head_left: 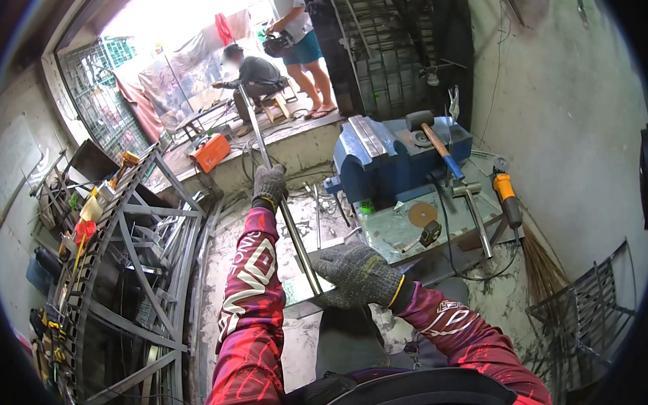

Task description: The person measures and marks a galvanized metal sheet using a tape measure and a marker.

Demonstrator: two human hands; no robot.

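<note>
A long shiny metal tube [297, 239] runs at a slant from near my lap toward the doorway. My left hand [269, 184], in a grey knit glove, is wrapped round it partway along. My right hand [359, 275], gloved the same way, closes at the tube's near end. Its fingertips are partly hidden there. Beside the right hand is a green-tinted work plate [393, 229], bearing a tape measure [430, 233] and a brown abrasive disc [422, 214].
A blue bench vise [380, 161] stands ahead, with a mallet [436, 145] on it. An angle grinder [506, 196] lies right. A metal rack [135, 209] with tools lines the left. Beyond the ledge are an orange machine [211, 153], a seated person [255, 73] and a standing person [297, 32].
</note>
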